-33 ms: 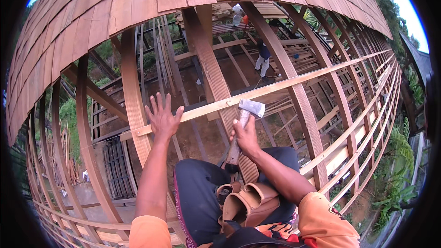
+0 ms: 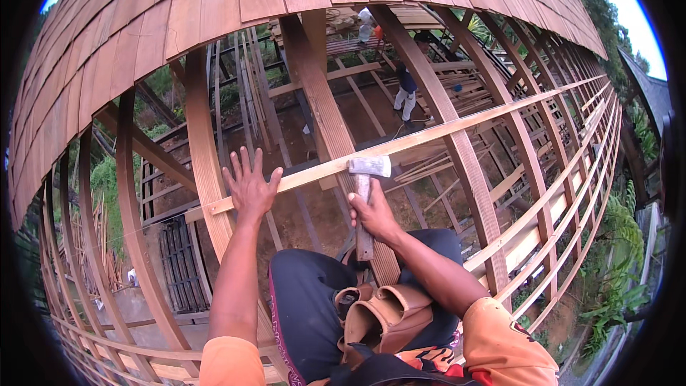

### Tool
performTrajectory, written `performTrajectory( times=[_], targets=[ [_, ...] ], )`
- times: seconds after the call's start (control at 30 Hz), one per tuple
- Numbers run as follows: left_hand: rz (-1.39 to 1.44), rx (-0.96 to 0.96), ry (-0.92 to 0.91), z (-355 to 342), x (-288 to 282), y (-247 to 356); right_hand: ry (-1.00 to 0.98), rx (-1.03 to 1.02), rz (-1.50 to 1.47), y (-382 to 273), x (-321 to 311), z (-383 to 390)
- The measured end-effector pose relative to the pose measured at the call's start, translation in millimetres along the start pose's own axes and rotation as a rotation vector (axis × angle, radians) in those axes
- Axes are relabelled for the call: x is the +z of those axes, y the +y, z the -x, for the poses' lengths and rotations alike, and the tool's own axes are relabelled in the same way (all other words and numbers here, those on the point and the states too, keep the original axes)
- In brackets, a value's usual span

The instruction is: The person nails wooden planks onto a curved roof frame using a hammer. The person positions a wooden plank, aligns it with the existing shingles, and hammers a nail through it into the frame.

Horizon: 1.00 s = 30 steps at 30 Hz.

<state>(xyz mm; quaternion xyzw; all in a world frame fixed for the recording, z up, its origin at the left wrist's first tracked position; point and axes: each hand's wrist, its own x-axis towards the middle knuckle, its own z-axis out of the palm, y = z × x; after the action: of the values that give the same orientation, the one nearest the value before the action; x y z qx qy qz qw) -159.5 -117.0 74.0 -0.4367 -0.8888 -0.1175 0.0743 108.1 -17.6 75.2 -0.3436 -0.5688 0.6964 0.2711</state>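
A hatchet [image 2: 364, 216] with a grey metal head and worn wooden handle is in my right hand [image 2: 376, 213], fingers wrapped round the grip below the head. Its head lies over the light wooden batten [image 2: 432, 132] where that crosses the middle rafter [image 2: 330, 116]. Whether it touches the wood I cannot tell. My left hand [image 2: 252, 187] rests on the batten near its left end, fingers spread, just right of another rafter [image 2: 206, 125]. A brown leather tool pouch [image 2: 389, 320] sits between my legs.
Wooden shingles [image 2: 207, 11] cover the roof above. More rafters and battens [image 2: 550, 243] run off to the right. Through the open frame, far below, a person [image 2: 406, 93] stands near stacked timber. A dark metal grate [image 2: 184, 264] lies below left.
The hatchet head has moved left onto the batten at the middle rafter, covering a nail seen there before. The handle has turned more upright. My left hand stays on the batten.
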Motion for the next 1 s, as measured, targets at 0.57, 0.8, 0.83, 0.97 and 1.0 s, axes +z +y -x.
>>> performTrajectory(
  times=[0.57, 0.8, 0.83, 0.97, 1.0],
  targets=[
    [0.566, 0.033, -0.013, 12.6, -33.6, 98.7, 0.135, 0.1, -0.345, 16.9, -114.4, 33.9],
    [0.249, 0.098, -0.246, -15.0, -2.5, 148.8, 0.071, 0.156, -0.338, 21.8, -113.4, 22.1],
    [0.262, 0.104, -0.27, -15.5, -9.4, 153.3, 0.062, 0.154, -0.343, 20.4, -114.0, 24.5],
    [0.269, 0.265, -0.329, -34.6, -7.3, 147.3, 0.085, 0.131, -0.293, 22.2, -117.8, 19.0],
    [0.262, 0.376, -0.31, -35.6, -12.3, 145.9, 0.077, 0.128, -0.304, 25.3, -115.7, 21.2]
  ],
)
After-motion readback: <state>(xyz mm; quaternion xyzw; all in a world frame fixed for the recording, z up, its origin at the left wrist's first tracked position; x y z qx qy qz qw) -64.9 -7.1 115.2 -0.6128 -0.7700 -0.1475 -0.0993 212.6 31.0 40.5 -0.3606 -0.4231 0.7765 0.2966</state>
